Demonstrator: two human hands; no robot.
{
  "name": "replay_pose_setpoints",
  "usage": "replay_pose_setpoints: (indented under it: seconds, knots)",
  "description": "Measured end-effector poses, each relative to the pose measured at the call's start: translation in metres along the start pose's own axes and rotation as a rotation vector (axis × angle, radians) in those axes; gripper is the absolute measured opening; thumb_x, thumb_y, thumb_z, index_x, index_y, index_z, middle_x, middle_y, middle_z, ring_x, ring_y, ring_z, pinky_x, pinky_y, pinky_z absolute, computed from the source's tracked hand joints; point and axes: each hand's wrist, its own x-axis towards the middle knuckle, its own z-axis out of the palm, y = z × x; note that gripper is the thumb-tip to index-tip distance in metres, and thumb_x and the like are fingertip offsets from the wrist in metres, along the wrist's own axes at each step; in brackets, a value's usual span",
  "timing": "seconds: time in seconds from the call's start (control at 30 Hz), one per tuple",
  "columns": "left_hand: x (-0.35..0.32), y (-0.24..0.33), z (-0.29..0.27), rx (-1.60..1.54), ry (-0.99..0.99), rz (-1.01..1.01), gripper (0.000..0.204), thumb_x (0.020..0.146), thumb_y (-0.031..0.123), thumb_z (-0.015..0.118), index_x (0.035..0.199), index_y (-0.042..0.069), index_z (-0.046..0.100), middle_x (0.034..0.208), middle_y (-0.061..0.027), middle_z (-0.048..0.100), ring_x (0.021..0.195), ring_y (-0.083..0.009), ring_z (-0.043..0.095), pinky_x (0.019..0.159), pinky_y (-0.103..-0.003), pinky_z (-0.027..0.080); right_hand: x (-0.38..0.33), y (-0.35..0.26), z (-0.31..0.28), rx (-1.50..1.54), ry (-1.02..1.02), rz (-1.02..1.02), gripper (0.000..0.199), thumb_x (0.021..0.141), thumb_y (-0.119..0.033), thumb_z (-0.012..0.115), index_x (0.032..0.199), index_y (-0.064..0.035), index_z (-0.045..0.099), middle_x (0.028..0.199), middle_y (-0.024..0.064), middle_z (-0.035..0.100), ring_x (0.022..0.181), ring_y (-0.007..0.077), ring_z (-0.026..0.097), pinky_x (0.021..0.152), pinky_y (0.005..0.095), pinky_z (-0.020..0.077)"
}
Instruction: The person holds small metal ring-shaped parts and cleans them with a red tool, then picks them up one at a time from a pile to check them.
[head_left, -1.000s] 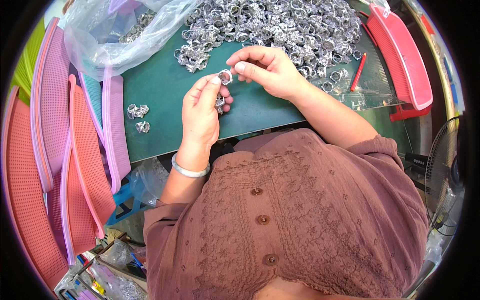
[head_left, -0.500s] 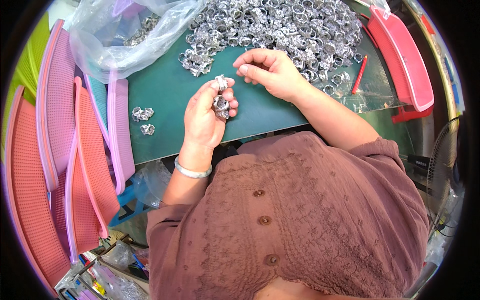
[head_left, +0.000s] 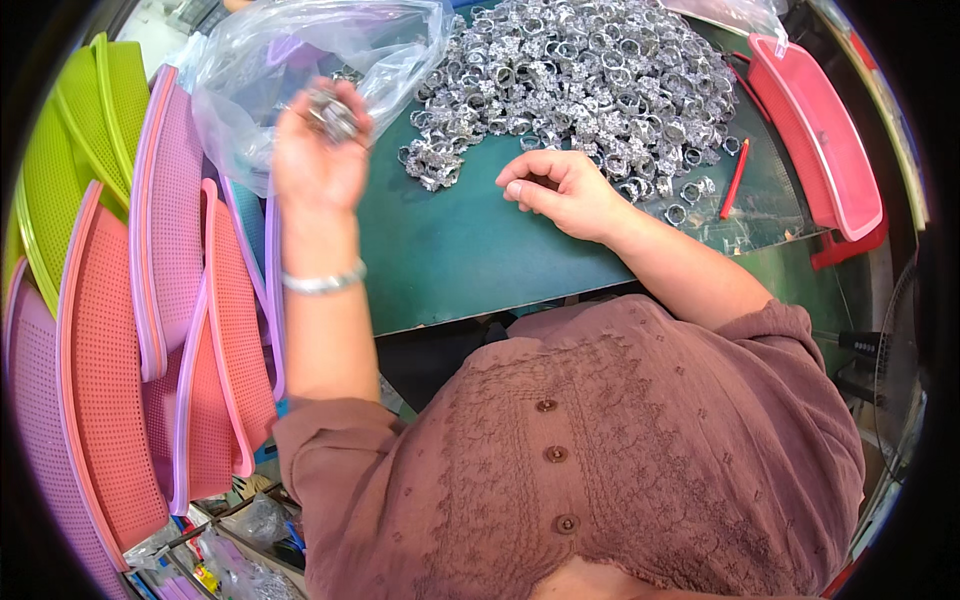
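Several silver-coloured rings [head_left: 334,118] sit in my raised left hand [head_left: 318,165], whose fingers are curled round them. That hand is slightly smeared by motion and overlaps the near side of a clear plastic bag [head_left: 225,110]. More metal pieces inside the bag show only faintly. Below the near edge of a large heap of silver-coloured rings [head_left: 590,75] is my right hand [head_left: 565,195], resting low over the green tabletop [head_left: 450,250]. Its fingers bend in toward the thumb, and nothing shows between them. A few loose rings [head_left: 676,214] lie beyond the right wrist.
Pink, purple and green perforated plastic baskets [head_left: 110,380] stand nested at the left. A red pencil [head_left: 735,180] lies right of the heap. Farther right is a pink basket [head_left: 815,140] at the table's edge. A fan [head_left: 895,350] stands at the far right.
My left hand has moved away from the right hand, up and left to the plastic bag, with the rings in it. The right hand stays near the heap. The view has shifted slightly.
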Motion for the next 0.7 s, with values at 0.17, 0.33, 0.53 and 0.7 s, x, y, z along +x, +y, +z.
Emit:
replay_pose_setpoints:
  seconds: [0.17, 0.33, 0.53, 0.7]
  knots:
    - [0.043, 0.034, 0.001, 0.698, 0.258, 0.58, 0.043, 0.081, 0.008, 0.051, 0.12, -0.006, 0.04, 0.112, -0.0165, 0.051, 0.095, -0.0206, 0.052, 0.083, -0.03, 0.042, 0.003, 0.0, 0.004, -0.014, -0.009, -0.009, 0.014, 0.081, -0.008, 0.055, 0.092, -0.0012, 0.06, 0.078, 0.0019, 0.06, 0.07, 0.0062, 0.053, 0.064, 0.0211, 0.0437]
    - [0.014, -0.013, -0.016, 1.162, -0.07, 0.682, 0.026, 0.078, 0.011, 0.059, 0.1, -0.002, 0.059, 0.087, -0.0062, 0.062, 0.074, -0.0098, 0.056, 0.067, -0.023, 0.045, 0.002, 0.002, 0.006, -0.02, 0.0, -0.055, 0.014, 0.081, -0.008, 0.055, 0.092, -0.0009, 0.06, 0.078, 0.003, 0.061, 0.071, 0.0073, 0.054, 0.066, 0.0225, 0.0446]
    - [-0.033, -0.065, -0.022, 1.801, -0.161, 0.383, 0.03, 0.071, 0.015, 0.065, 0.1, 0.006, 0.06, 0.07, -0.004, 0.052, 0.054, -0.0109, 0.048, 0.054, -0.025, 0.042, 0.001, 0.005, 0.006, -0.091, -0.018, -0.063, 0.015, 0.08, -0.009, 0.055, 0.091, -0.0008, 0.06, 0.078, 0.0037, 0.062, 0.073, 0.0082, 0.055, 0.067, 0.0236, 0.0454]
    - [-0.039, -0.076, -0.027, 1.675, -0.112, 0.597, 0.016, 0.071, 0.012, 0.064, 0.086, 0.006, 0.061, 0.073, -0.0063, 0.053, 0.064, -0.0186, 0.053, 0.06, -0.029, 0.044, 0.003, 0.008, 0.006, -0.135, 0.004, -0.09, 0.015, 0.08, -0.008, 0.055, 0.092, -0.0008, 0.06, 0.08, 0.0047, 0.062, 0.073, 0.0095, 0.056, 0.068, 0.024, 0.0457]
